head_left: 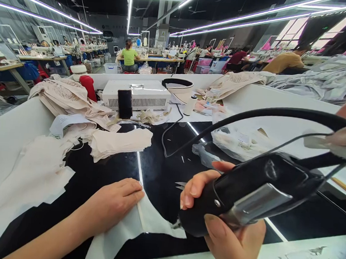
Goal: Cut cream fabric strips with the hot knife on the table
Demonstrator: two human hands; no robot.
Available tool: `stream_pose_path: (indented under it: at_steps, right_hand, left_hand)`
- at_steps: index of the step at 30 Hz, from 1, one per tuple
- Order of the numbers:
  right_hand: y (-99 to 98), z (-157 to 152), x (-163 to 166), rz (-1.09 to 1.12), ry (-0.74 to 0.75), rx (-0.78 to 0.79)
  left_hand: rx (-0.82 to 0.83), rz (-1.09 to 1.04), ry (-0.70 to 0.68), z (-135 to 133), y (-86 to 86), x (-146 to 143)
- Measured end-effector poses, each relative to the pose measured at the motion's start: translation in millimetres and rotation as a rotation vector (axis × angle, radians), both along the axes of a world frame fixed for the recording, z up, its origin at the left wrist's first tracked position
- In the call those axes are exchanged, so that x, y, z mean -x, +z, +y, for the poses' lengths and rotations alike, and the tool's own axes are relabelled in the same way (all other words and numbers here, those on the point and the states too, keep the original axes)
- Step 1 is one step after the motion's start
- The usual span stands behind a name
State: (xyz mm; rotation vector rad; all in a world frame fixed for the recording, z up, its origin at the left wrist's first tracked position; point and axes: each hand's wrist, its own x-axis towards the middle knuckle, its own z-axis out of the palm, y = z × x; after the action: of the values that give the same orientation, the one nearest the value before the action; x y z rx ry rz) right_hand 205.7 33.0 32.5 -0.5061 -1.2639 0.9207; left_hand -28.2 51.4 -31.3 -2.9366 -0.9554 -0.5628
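My right hand grips a black hand-held cutting tool with a metal clip and a thick black cable. Its tip touches the edge of a white fabric piece on the glossy black tabletop. My left hand lies on the same fabric, fingers together and flat, pressing it down. Small metal snips lie on the table just beyond the tool's tip.
Stacks of cream fabric pieces and larger white pieces lie to the left. A white box unit, a black phone, a red bottle and plastic bags sit behind. Other workers sit at far benches.
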Motion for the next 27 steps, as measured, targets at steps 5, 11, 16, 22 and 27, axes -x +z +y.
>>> stream_pose_path:
  at_steps: [5, 11, 16, 22, 27]
  right_hand:
    - [2.5, 7.3, 0.5, -0.004, 0.004, 0.009]
    - [6.6, 37.6, 22.9, 0.081, -0.024, 0.017]
    - [1.9, 59.8, 45.6, 0.068, -0.011, 0.011]
    - [-4.3, 65.9, 52.8, 0.056, 0.004, 0.012]
    - [-6.8, 66.1, 55.5, 0.067, 0.033, 0.005]
  left_hand:
    - [0.019, -0.022, 0.006, -1.5, -4.1, 1.6]
    - [0.011, -0.056, 0.005, -3.8, -9.9, 2.4]
    - [0.006, -0.054, 0.009, -5.4, -10.6, 0.9]
    - [0.048, -0.100, 0.017, -6.0, -8.6, -1.1]
    - [0.037, -0.100, 0.019, -5.8, -12.0, -0.1]
